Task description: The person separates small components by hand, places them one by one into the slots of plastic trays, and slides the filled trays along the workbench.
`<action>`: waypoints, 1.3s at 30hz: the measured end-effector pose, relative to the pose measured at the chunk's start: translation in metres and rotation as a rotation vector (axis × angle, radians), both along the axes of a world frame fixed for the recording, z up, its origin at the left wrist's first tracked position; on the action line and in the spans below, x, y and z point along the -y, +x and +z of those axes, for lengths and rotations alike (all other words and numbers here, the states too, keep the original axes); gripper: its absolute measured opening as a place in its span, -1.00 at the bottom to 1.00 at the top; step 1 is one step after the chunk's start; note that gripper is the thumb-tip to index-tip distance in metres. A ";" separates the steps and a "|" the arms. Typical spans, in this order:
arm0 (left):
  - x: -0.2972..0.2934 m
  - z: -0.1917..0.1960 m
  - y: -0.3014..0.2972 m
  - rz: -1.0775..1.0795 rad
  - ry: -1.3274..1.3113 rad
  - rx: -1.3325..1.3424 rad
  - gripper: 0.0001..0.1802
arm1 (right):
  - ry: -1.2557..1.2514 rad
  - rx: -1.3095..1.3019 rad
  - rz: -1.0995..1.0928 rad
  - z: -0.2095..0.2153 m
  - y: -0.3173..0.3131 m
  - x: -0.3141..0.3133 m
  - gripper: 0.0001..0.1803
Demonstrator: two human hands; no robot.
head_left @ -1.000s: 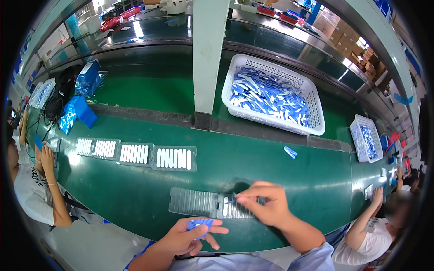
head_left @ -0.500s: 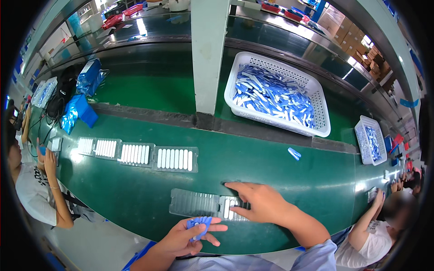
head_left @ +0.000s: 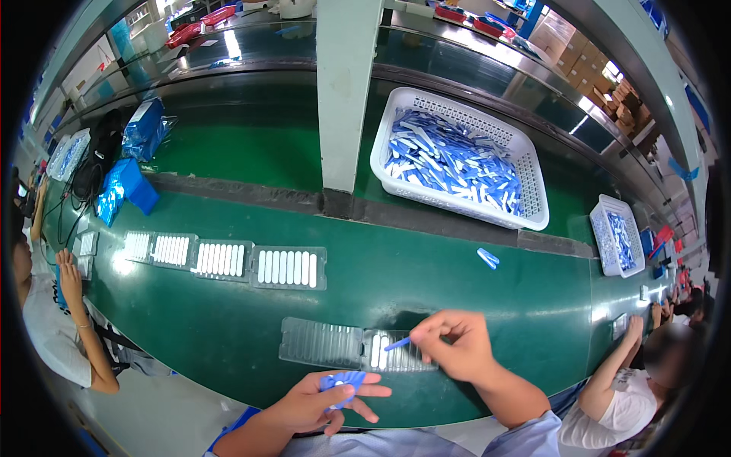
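Observation:
A fanned bunch of small blue strips (head_left: pixel 344 379) is gripped in my left hand (head_left: pixel 304 400), its other fingers stretched out. Just above the table, my right hand (head_left: pixel 463 346) pinches a single slim blue strip (head_left: pixel 397 343) between thumb and fingertips. The strip tilts over the right half of an unfolded clear plastic blister tray (head_left: pixel 320 341). A few white strips (head_left: pixel 379 353) lie side by side in slots of that half. Grooves of the left half hold nothing. My right hand covers part of the tray's right end.
Clear trays filled with white strips (head_left: pixel 288 268) stand in a row at left. Two loose blue-and-white strips (head_left: pixel 488 259) lie ahead. A large white basket (head_left: pixel 384 169) of such strips sits beyond, beside a post (head_left: pixel 344 99). Co-workers (head_left: pixel 65 327) sit at both sides.
My right hand has lifted from the tray and closed from spread fingers into a pinch, with a blue strip now showing in it. The left hand keeps its bunch. The view has shifted slightly.

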State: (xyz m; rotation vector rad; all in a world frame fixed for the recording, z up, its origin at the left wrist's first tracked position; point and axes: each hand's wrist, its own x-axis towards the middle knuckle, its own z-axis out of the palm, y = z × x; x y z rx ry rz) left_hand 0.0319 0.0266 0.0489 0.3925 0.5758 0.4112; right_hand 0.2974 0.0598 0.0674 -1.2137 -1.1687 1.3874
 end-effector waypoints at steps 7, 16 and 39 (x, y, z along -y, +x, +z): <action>0.005 -0.009 -0.014 0.048 -0.012 0.006 -0.46 | -0.216 -0.036 0.040 0.007 0.016 -0.010 -0.90; 0.008 -0.009 -0.011 0.052 -0.023 0.025 -0.47 | 0.165 0.707 0.566 0.007 0.004 -0.023 -0.84; 0.007 -0.011 -0.013 0.039 0.001 0.049 -0.48 | -0.092 0.113 0.200 -0.004 0.026 -0.003 -0.94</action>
